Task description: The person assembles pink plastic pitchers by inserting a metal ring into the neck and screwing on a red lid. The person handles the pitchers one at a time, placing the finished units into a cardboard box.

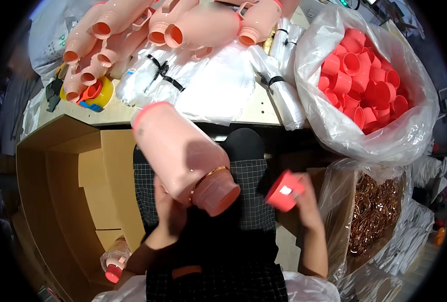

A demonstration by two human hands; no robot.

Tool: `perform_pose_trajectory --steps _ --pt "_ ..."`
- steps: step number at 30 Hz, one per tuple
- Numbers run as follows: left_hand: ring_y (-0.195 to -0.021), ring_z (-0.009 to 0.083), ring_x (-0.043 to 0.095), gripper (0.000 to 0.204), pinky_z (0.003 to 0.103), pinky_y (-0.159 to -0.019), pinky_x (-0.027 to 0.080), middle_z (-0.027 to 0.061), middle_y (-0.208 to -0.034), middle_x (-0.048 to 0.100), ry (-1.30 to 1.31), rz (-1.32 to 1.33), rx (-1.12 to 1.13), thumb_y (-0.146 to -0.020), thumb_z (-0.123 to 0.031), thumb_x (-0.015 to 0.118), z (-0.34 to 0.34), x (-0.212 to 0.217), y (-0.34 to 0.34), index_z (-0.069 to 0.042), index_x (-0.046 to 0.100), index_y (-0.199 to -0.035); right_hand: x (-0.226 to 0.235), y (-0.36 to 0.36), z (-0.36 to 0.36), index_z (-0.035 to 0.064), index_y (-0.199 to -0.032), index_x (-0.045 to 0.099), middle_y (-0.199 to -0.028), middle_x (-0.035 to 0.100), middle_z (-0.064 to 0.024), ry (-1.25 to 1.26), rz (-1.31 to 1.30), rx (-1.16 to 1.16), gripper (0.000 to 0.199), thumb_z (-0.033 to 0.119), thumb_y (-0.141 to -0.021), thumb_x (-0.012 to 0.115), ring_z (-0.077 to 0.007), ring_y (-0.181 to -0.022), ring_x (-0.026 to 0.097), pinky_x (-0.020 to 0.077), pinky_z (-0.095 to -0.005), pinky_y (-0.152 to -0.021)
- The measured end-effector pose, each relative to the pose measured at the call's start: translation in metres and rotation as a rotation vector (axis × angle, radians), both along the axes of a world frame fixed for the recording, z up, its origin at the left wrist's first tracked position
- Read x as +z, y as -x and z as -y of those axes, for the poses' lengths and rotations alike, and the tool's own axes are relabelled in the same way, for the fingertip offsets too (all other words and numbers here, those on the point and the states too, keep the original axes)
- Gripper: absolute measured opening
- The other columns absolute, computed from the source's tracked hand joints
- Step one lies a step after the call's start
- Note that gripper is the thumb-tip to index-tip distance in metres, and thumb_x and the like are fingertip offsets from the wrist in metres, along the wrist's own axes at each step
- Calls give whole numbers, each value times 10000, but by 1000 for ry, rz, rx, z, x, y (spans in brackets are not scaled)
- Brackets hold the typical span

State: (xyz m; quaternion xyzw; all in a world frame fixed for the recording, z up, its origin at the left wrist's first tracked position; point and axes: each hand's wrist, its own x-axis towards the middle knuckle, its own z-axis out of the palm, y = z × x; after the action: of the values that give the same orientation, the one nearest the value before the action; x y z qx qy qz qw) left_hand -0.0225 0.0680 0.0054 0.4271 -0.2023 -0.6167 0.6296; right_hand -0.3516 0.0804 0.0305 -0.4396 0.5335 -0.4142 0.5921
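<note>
A large pale pink vacuum flask (175,146) lies tilted across the middle, its neck pointing to the lower right and its red-rimmed base to the upper left. My left hand (169,210) is closed around its underside, most of the fingers hidden behind the body. A thin copper-coloured ring (201,184) circles the flask below the neck. My right hand (308,201) grips a coral-red cup (282,193) by its side, to the right of the flask and apart from it. The cup is slightly blurred.
Several pink flasks (203,26) and bundled clear plastic bags (218,80) lie on the table ahead. A plastic sack of red cups (341,83) stands at right, above a lined box of copper-coloured rings (374,214). An open carton (113,176) at left holds a wrapped flask (116,256).
</note>
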Motion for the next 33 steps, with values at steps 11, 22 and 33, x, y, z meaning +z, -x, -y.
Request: perform_pose_trajectory --steps 11,22,33 --pt "-1068 321 636 590 402 -922 527 207 -1342 528 230 926 -230 -842 122 439 -15 -25 -95 -11 382 -1414 -71 -125 -8 -2 -1447 412 -1411 539 -133 164 156 30 530 325 -1043 514 -268 -1310 522 365 -393 -1133" --pt "-789 264 719 440 335 -648 578 128 -1224 653 376 1132 -765 -795 112 589 26 24 -49 -19 634 -1213 -15 -68 118 -3 -1493 392 -1482 503 -233 57 186 441 716 220 -901 727 -281 -1346 527 405 -403 -1145" --pt "-864 337 597 98 434 -795 472 127 -814 619 514 1589 -272 -847 -105 692 245 -98 6 -30 645 -805 -47 -52 80 -17 -1380 502 -1393 590 -168 -26 642 197 652 105 -795 763 -233 -1277 567 407 -358 -1109"
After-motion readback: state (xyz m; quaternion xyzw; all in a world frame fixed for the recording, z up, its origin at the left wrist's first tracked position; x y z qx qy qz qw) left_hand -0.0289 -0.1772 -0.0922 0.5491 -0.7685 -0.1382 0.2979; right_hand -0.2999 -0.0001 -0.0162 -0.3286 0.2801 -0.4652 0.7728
